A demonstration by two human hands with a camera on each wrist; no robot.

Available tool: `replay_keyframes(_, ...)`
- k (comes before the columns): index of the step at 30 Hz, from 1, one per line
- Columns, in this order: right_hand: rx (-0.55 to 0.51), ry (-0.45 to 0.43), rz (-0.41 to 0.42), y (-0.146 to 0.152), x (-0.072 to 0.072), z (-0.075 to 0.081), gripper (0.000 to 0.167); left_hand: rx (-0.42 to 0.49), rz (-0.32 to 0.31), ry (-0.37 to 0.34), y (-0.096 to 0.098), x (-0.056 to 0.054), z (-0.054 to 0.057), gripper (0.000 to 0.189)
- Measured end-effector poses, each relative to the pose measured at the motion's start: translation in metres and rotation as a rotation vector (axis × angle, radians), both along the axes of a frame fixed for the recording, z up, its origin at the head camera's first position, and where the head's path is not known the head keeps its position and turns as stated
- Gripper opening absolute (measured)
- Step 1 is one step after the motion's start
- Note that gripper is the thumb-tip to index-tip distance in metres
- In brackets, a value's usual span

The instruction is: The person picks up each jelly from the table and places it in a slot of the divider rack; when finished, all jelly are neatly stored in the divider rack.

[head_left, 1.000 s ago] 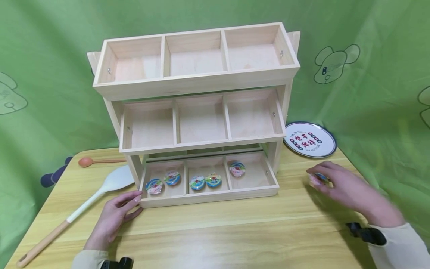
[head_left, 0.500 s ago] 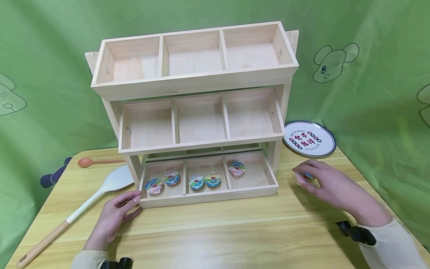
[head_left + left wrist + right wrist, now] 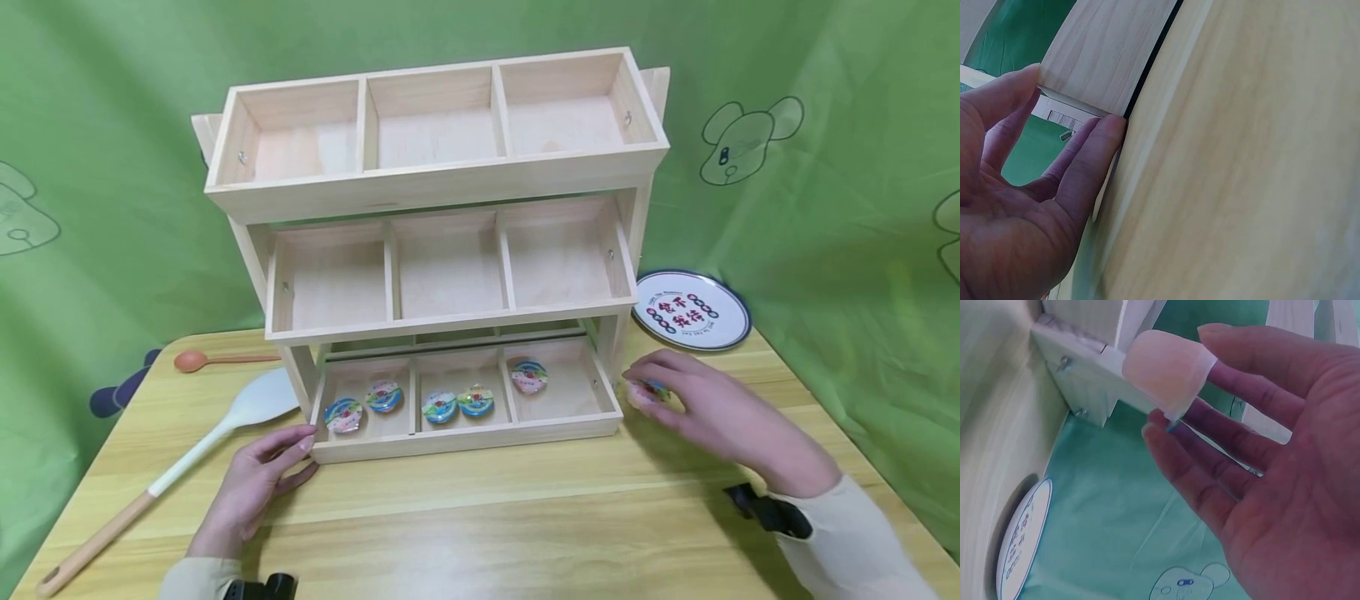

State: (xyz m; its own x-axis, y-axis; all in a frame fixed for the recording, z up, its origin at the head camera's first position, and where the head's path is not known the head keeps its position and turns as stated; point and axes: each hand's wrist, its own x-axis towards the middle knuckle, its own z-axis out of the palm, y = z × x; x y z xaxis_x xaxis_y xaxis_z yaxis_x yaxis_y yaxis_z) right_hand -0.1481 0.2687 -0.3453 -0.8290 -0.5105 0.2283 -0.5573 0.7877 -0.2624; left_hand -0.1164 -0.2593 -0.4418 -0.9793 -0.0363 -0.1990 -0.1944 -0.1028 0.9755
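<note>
A three-tier wooden rack (image 3: pixel 431 185) stands on the table, each tier split into three compartments. My left hand (image 3: pixel 251 487) holds the front left corner of the bottom tray (image 3: pixel 465 446), thumb at its upper edge and fingers at its lower edge in the left wrist view. My right hand (image 3: pixel 723 417) pinches a jelly cup (image 3: pixel 1169 370) just right of the bottom tray; the cup looks pale pink with a tapered body. Two jelly cups (image 3: pixel 384 397) lie in the bottom left compartment, two more (image 3: pixel 440 407) in the middle one, and one (image 3: pixel 529 377) in the right one.
A white plate (image 3: pixel 693 310) with red characters lies behind my right hand, beside the rack. On the left rest a large white spatula (image 3: pixel 258 398) with a wooden handle and an orange spoon (image 3: pixel 193 361). Green cloth (image 3: pixel 847 208) hangs behind the table.
My right hand has moved left with the jelly cup, from near the table's right side to the right end of the bottom tray. The left hand has stayed at the tray's corner.
</note>
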Motion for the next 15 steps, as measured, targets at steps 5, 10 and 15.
replay_keyframes(5, -0.009, 0.004, 0.024, -0.010, -0.005, 0.000, 0.024, -0.001, -0.001, 0.009, 0.001, 0.000, 0.001, 0.028)
replay_keyframes(10, -0.013, -0.029, 0.031, -0.019, -0.009, -0.003, 0.030, -0.007, -0.005, 0.009, 0.000, -0.001, -0.002, 0.026)
replay_keyframes(15, -0.021, -0.036, 0.055, -0.030, -0.015, -0.005, 0.030, 0.003, 0.000, 0.002, 0.000, 0.000, -0.001, 0.024)
